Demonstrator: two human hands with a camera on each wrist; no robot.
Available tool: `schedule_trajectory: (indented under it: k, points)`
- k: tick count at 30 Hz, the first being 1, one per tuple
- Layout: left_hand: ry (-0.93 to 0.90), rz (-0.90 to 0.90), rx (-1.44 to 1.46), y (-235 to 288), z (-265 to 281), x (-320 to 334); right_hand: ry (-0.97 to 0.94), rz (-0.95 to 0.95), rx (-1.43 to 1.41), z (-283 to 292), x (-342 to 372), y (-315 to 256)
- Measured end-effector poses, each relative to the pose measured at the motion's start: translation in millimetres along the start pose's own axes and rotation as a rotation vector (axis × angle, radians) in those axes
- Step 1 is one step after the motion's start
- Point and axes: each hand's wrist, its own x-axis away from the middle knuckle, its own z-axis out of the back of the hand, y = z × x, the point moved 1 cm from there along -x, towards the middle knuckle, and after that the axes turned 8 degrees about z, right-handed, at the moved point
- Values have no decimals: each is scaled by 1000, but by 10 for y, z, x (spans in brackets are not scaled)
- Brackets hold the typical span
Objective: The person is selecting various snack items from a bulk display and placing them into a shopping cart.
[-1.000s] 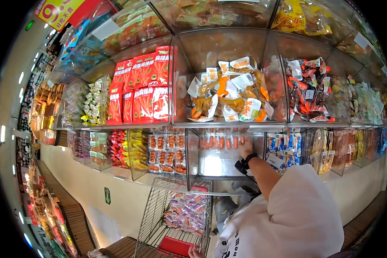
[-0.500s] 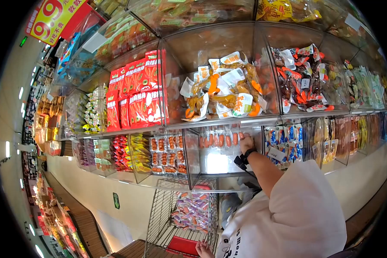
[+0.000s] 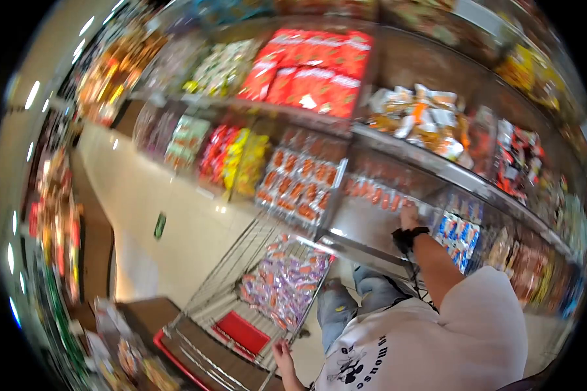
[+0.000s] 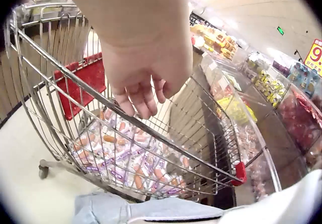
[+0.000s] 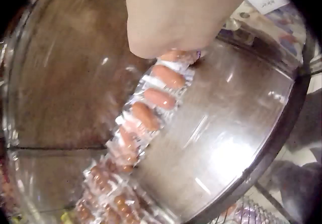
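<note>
The rack of clear shelves (image 3: 437, 163) is standing all around my right hand (image 5: 168, 35), rising above it and spreading out to both sides. Behind that grip and to its left, the shopping cart (image 3: 242, 333) is standing close to my legs, and my left hand (image 4: 146, 65) is hanging at its rim with fingers loosely bent, holding nothing; whether they are touching the wire I cannot tell. My right hand is resting inside the clear bin (image 3: 368, 227), whose bare floor is showing on the side nearer me. Beyond its right wall, blue-and-white packs (image 3: 458, 236) are lying just beside my grip. Well apart from it, a heap of wrapped sausages (image 3: 284, 280) is filling part of the cart.

The row of sausages (image 5: 161, 98) is running leftward from my right hand, along the far part of the bin. The sausage nearest my hand (image 5: 173, 55) is lying partly under it; the back of my hand is hiding my fingertips, so I cannot tell whether they are pinching it or only touching.

By my judgement, each sausage is weighing little and giving softly, with the shiny film probably sliding under my fingers. Pinching lightly across the middle should be serving best; squeezing hard could be denting the meat, and the loose wrapper end could be slipping.
</note>
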Motion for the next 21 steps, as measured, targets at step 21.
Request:
schedule_trajectory:
  k: [21]
  points:
    - [602,-176,-826,-260,650,-300,-1351,838,184,-2778,3530,-2512]
